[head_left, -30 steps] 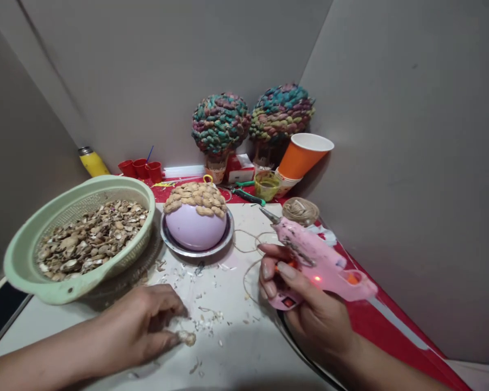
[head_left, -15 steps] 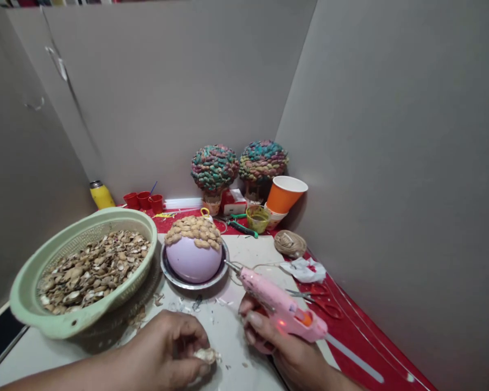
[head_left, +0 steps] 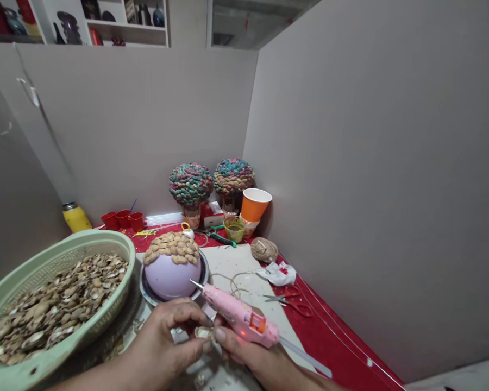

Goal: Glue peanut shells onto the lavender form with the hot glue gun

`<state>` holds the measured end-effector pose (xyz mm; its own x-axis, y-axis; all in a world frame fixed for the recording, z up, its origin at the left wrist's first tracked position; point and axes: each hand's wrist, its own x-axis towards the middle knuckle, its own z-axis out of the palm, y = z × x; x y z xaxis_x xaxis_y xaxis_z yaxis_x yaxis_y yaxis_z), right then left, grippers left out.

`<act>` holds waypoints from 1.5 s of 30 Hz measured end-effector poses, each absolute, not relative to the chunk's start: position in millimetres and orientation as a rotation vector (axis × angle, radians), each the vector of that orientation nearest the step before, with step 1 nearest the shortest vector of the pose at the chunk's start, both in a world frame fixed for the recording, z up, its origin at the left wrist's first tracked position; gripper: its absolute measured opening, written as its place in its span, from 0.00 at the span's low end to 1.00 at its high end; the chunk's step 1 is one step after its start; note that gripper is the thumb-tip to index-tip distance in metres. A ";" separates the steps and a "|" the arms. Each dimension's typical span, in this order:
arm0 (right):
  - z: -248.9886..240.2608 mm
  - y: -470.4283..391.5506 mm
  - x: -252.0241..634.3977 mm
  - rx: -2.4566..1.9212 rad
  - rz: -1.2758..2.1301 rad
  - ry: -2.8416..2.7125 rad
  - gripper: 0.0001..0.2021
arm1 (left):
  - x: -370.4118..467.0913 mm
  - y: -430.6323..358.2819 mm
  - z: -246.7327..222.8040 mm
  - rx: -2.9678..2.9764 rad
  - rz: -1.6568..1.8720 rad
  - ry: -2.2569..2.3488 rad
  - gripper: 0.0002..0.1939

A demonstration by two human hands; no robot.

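Between the thumb and fingers of my left hand (head_left: pixel 169 339) is a peanut shell (head_left: pixel 204 332), its pale inner side showing. My right hand (head_left: pixel 248 347) is wrapped round a pink glue gun (head_left: pixel 232 309) with a lit red light; its thumb tip is close beside the shell. The gun's metal nozzle points up and left, toward a lilac ball (head_left: pixel 173 277). Rows of peanut shells (head_left: pixel 171 247) cover the ball's top, and the ball rests in a metal bowl (head_left: pixel 206 267).
A green basket (head_left: pixel 124 288) of shells stands at the left. Behind are two shell-covered trees (head_left: pixel 190 184), red cups (head_left: pixel 123 219), an orange cup (head_left: pixel 255 205) and green-handled pliers (head_left: pixel 223 239). Twine (head_left: pixel 264 250), tissue (head_left: pixel 277 273) and red scissors (head_left: pixel 297 307) lie at the right.
The view has tilted up and turned right, so the objects sit further left. My hands have come together, bringing the shell next to my right thumb.
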<state>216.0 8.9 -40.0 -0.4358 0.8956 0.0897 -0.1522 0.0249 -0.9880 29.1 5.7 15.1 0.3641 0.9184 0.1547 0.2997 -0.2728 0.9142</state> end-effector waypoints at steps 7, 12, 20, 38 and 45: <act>-39.6 7.0 214.0 -0.816 1.515 -1.452 0.22 | 31.3 8.5 -8.9 1.339 1.064 0.970 0.13; -42.3 6.1 213.7 -0.934 1.423 -1.462 0.23 | 35.4 8.5 -23.4 1.071 1.078 0.760 0.15; -53.6 4.8 219.0 -1.058 1.338 -1.402 0.16 | 35.4 7.0 -26.0 0.993 1.137 0.778 0.17; -34.4 -0.5 217.9 -0.967 1.303 -1.439 0.20 | 25.3 14.1 -0.6 0.848 1.033 0.742 0.12; -30.1 -1.8 214.0 -0.980 1.253 -1.405 0.18 | 28.9 12.6 -5.1 0.872 1.038 0.704 0.16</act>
<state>214.0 -1.8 -30.1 -0.1991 0.9688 0.1479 -0.0371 0.1434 -0.9890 28.9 12.6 -5.1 0.3555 0.9304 -0.0891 -0.4270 0.2464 0.8700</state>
